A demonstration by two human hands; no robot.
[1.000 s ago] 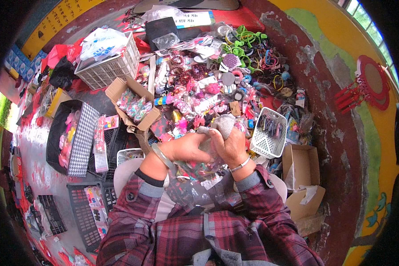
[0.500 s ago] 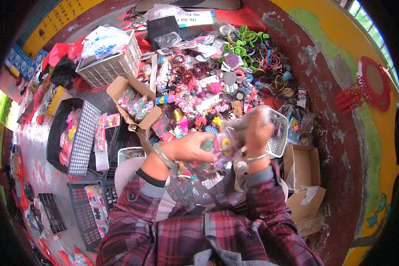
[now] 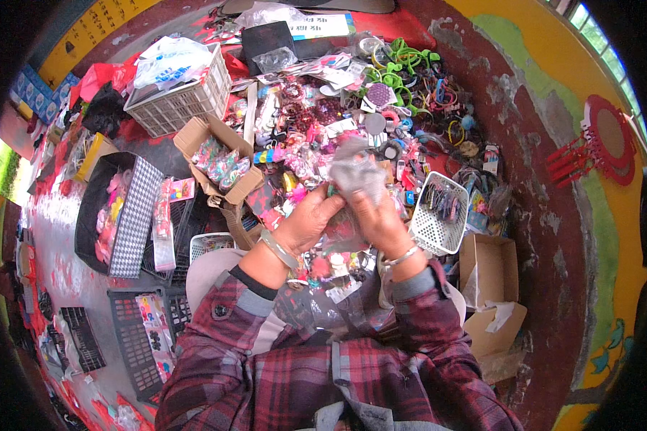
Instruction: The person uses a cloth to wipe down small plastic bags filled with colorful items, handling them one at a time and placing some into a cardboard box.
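Note:
Close together over the heap, my left hand [image 3: 303, 224] and my right hand [image 3: 378, 227] both grip a clear plastic bag [image 3: 358, 176]. Its crumpled, greyish upper part sticks up beyond my fingers and is blurred. Clear film also hangs between the two hands; what the bag holds is mostly hidden by my fingers. Beneath and beyond it spreads a pile of hair accessories [image 3: 323, 129], pink, red and multicoloured. Just right of my right hand stands a white perforated basket [image 3: 438, 241] with dark small items inside.
An open cardboard box [image 3: 187, 136] of small wrapped packs stands left of the pile, with a grey plastic crate [image 3: 169, 115] behind it. Green headbands [image 3: 399, 61] lie at the far right. Further left is a houndstooth-sided bin [image 3: 134, 230]. Another cardboard box [image 3: 507, 258] sits near right.
My right hand has moved left and down to my left hand. The bag, which showed bright hair ties inside, now has its crumpled part pointing away from me.

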